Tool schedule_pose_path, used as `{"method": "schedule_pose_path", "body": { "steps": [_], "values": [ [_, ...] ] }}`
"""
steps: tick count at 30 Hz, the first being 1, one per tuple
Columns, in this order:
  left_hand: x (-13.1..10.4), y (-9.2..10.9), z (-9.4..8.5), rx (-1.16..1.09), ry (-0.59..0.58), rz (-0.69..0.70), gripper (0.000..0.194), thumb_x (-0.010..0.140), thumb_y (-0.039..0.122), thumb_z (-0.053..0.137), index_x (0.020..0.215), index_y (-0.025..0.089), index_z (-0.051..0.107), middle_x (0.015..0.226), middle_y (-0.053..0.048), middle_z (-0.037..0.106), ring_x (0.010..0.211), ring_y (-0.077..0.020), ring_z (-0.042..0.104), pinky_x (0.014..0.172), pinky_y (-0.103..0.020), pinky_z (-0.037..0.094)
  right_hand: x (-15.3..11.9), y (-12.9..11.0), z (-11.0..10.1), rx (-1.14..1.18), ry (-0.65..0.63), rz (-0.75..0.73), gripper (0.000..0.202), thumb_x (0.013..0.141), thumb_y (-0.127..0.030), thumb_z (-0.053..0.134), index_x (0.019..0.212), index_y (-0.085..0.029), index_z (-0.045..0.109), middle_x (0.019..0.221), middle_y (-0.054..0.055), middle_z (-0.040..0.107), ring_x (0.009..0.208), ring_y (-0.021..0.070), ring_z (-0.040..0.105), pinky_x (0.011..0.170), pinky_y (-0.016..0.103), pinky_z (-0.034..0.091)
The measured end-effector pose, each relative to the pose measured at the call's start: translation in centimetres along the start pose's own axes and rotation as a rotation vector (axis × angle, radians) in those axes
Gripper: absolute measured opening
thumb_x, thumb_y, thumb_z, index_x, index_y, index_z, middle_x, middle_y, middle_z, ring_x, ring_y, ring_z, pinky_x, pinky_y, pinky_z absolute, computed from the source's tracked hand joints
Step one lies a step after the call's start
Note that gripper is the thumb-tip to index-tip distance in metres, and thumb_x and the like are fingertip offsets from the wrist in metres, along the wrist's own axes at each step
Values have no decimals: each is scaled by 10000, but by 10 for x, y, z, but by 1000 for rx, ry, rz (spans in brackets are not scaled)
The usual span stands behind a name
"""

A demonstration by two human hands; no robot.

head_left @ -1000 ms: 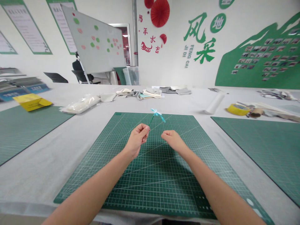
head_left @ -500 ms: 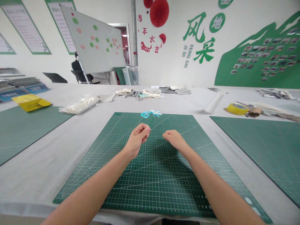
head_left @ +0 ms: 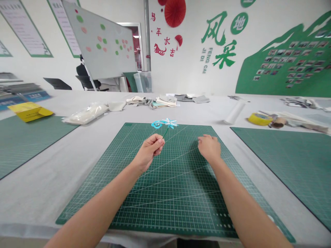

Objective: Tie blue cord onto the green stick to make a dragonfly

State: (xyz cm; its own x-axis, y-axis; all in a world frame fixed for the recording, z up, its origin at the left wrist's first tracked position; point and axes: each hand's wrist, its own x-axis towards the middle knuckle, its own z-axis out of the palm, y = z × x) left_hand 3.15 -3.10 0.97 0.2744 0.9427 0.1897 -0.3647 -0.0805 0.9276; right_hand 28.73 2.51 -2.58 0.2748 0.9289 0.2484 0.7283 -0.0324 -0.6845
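My left hand pinches the thin green stem of an ornamental flower between thumb and fingers. At its top are a white and blue star-shaped blossom and a bright blue curl to its left. The flower leans slightly right, near the far edge of the green cutting mat. Over the right part of that mat hovers my right hand, apart from the flower. Its fingers are loosely bent and a little apart; nothing shows in them, though the palm side is hidden.
Further mats lie to the left and right. Behind stand a yellow box, a plastic-wrapped pack, fabric scraps, a white roll and yellow tape. A whiteboard stands beyond the table.
My right hand has moved right, away from the flower, and its fingers have loosened. My left hand keeps hold of the stem, with the blossom turned slightly more into view.
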Motion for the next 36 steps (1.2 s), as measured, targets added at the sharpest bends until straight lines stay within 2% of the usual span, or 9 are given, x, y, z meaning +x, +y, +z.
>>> {"method": "schedule_pose_path", "body": {
  "steps": [3, 5, 8, 10, 12, 14, 18, 22, 36],
  "values": [
    [0, 1, 0, 23, 2, -5, 226, 815, 317, 614, 722, 158, 483, 619, 43, 416, 511, -45, 317, 475, -178, 224, -4, -12, -5, -88, 202, -259, 355, 825, -248, 513, 1117, -106, 656, 1359, 204, 468, 1276, 334, 361, 1038, 519, 267],
    [0, 0, 0, 33, 2, -14, 231, 811, 324, 618, 716, 159, 486, 610, 43, 422, 509, -47, 315, 476, -180, 225, -15, -30, -1, 37, 194, -376, 404, 867, -322, 480, 1193, -122, 612, 1309, 175, 527, 1244, 286, 416, 1058, 484, 276],
    [-1, -3, 3, 51, 4, -35, 242, 793, 343, 635, 709, 160, 501, 591, 44, 424, 505, -51, 311, 472, -183, 223, -42, -60, 11, 381, -28, -435, 390, 877, -422, 489, 1190, -223, 607, 1245, 89, 590, 1169, 236, 502, 1014, 430, 360],
    [-1, -7, 5, 65, 3, -39, 251, 788, 357, 638, 704, 158, 511, 579, 46, 408, 501, -54, 303, 466, -185, 214, -60, -77, 21, 589, -242, -444, 365, 860, -427, 524, 1160, -239, 612, 1180, 67, 618, 1098, 207, 548, 952, 372, 417],
    [-1, -10, 6, 72, 0, -38, 262, 781, 362, 643, 690, 155, 511, 579, 48, 394, 496, -53, 296, 461, -187, 206, -72, -87, 27, 711, -473, -382, 342, 848, -432, 540, 1112, -228, 616, 1023, 51, 654, 916, 175, 602, 803, 315, 480],
    [-1, -12, 6, 73, 1, -48, 265, 774, 360, 650, 685, 154, 509, 571, 54, 375, 482, -48, 282, 452, -189, 189, -77, -90, 29, 732, -567, -295, 310, 824, -446, 564, 1003, -203, 635, 865, 33, 646, 712, 141, 580, 627, 264, 468],
    [-1, -13, 5, 59, 27, -58, 232, 798, 353, 628, 723, 161, 520, 543, 65, 353, 464, -46, 271, 440, -187, 186, -71, -86, 27, 745, -507, -168, 314, 722, -412, 682, 933, -184, 636, 632, -33, 537, 537, 94, 438, 515, 233, 360],
    [0, -12, 3, 56, 32, -63, 231, 802, 342, 628, 721, 160, 511, 578, 50, 419, 476, -42, 294, 441, -179, 206, -66, -80, 28, 785, -461, -50, 261, 707, -414, 676, 687, -169, 589, 508, -71, 409, 471, 74, 309, 469, 230, 264],
    [0, -20, 1, 151, -7, -29, 214, 820, 341, 602, 734, 157, 536, 599, 42, 431, 525, -59, 330, 486, -191, 250, -53, -66, 38, 511, -374, -128, 228, 706, -371, 624, 621, -166, 572, 511, -50, 446, 476, 86, 338, 456, 227, 256]
  ]
}}
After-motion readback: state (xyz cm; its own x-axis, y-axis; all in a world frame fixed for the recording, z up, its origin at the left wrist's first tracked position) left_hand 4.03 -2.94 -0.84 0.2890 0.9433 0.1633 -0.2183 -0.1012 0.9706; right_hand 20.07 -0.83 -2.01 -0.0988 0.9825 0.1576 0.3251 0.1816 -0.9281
